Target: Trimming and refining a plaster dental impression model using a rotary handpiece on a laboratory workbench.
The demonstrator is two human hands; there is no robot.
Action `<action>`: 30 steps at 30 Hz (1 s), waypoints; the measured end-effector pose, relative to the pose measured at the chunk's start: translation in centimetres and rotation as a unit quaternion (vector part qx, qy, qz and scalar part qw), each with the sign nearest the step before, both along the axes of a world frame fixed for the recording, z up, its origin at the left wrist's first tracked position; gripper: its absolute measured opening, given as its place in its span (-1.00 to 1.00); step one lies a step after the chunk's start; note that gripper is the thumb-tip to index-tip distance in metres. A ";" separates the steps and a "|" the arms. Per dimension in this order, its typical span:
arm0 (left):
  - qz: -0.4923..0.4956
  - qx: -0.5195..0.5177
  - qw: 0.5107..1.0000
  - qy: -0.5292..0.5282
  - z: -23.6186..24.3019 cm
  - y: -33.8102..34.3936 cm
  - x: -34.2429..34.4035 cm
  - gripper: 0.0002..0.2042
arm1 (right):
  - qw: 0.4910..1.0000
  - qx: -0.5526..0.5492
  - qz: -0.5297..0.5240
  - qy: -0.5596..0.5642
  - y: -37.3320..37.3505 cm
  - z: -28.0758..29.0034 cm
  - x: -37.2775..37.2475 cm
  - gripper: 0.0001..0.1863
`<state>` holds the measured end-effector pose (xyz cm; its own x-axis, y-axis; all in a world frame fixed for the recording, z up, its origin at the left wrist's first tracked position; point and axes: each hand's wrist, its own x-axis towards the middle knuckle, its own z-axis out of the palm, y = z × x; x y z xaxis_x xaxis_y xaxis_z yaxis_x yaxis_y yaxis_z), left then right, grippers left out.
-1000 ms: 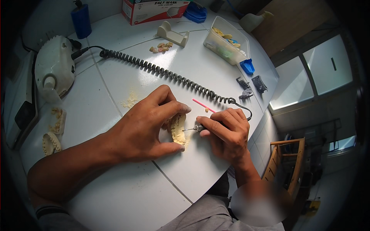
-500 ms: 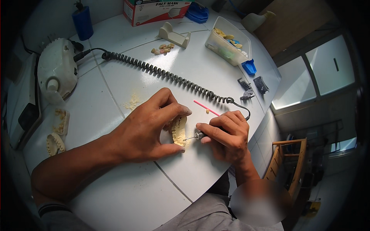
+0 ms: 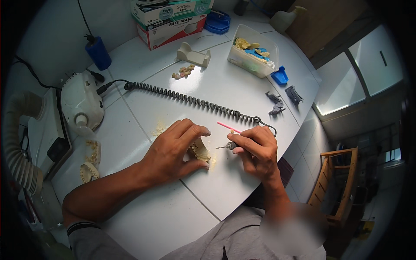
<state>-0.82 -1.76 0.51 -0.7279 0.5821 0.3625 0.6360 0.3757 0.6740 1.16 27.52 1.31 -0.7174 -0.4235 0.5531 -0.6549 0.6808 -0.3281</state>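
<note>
Head: pink stick (image 3: 225, 126), cord (image 3: 190, 100) near right hand (image 3: 261, 151).

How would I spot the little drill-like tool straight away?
On the white tiled table, find the person's right hand. It holds the tool, whose thin tip points left, toward the cream tooth model in the left hand. Unlike the pink stick just beyond, the tool has a dark collar and metal tip.

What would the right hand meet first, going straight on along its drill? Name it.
Most likely the model, held in the left hand: the drill in the right hand points leftward at it, with a visible gap between. Depth is unclear, so the drill might pass over it.
</note>
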 end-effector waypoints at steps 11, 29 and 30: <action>-0.005 0.012 0.998 -0.054 0.5 -0.2 -0.2 -0.49 | 0.999 -0.024 -0.026 0.002 0.0 -0.3 -0.2 -0.68; 0.038 -0.029 0.976 0.214 0.5 -0.6 -0.7 -0.56 | 0.996 -0.076 -0.037 0.028 0.3 -1.3 -0.5 -0.69; 0.035 -0.019 0.977 0.208 0.3 -0.7 -0.7 -0.55 | 0.996 -0.078 -0.037 0.028 0.3 -1.3 -0.5 -0.68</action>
<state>-1.54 -2.42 0.78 -0.5611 0.5545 0.6146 0.8236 0.4478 0.3480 0.66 27.81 0.03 -0.7097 -0.2759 0.6482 -0.6247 0.6717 -0.3981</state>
